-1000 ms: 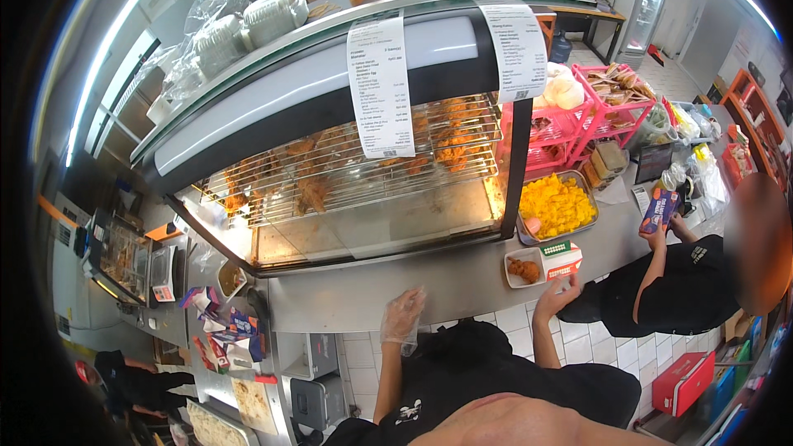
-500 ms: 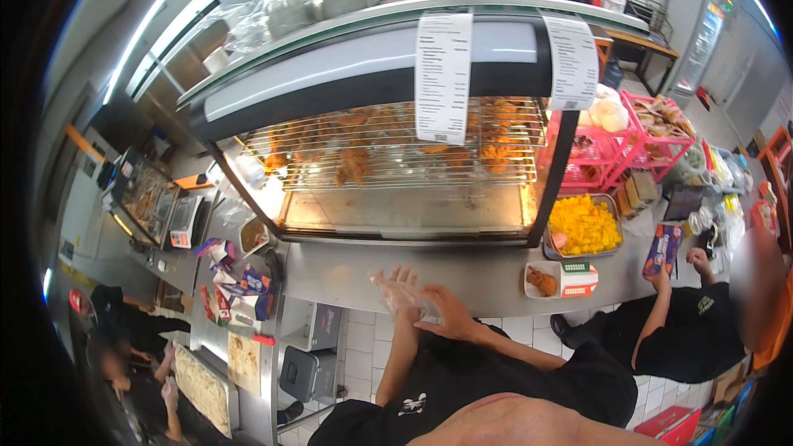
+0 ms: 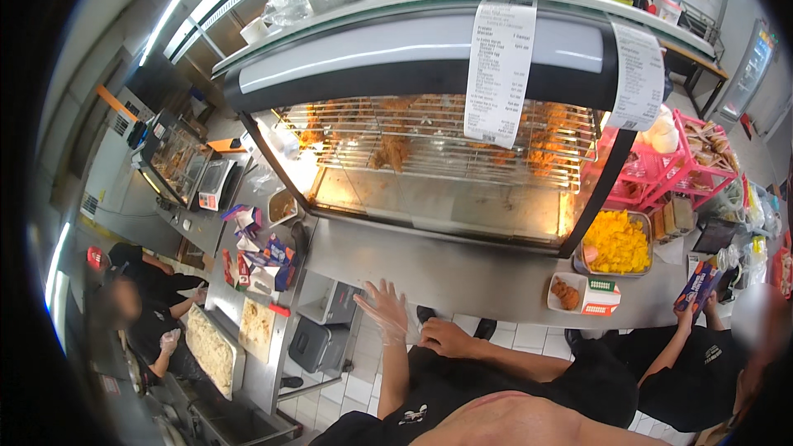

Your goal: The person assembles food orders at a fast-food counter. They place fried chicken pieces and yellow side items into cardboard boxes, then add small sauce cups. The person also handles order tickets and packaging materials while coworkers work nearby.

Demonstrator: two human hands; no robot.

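My left hand (image 3: 384,311), in a clear plastic glove, is raised over the front edge of the steel counter (image 3: 363,252) with its fingers spread. It holds nothing. Beside its wrist, my right hand (image 3: 444,337) is bare and has its fingers curled in; what they hold, if anything, is hidden. Ahead of both hands stands a heated display case (image 3: 438,198) with fried chicken (image 3: 392,151) on wire racks. To the right on the counter sits an open paper box (image 3: 599,296) with a piece of fried chicken (image 3: 566,293) in it.
A metal tray of yellow scrambled egg (image 3: 615,241) and pink baskets (image 3: 702,149) stand right of the case. At far right a person (image 3: 694,363) holds a purple box (image 3: 698,285). Lower left, a gloved person (image 3: 149,330) stands by a rice tray (image 3: 211,351). Paper slips (image 3: 500,74) hang in front.
My hands have come apart: the left has spread its fingers and shifted left, and the right has curled and drawn back toward my body. The view has turned, shifting the case rightward.
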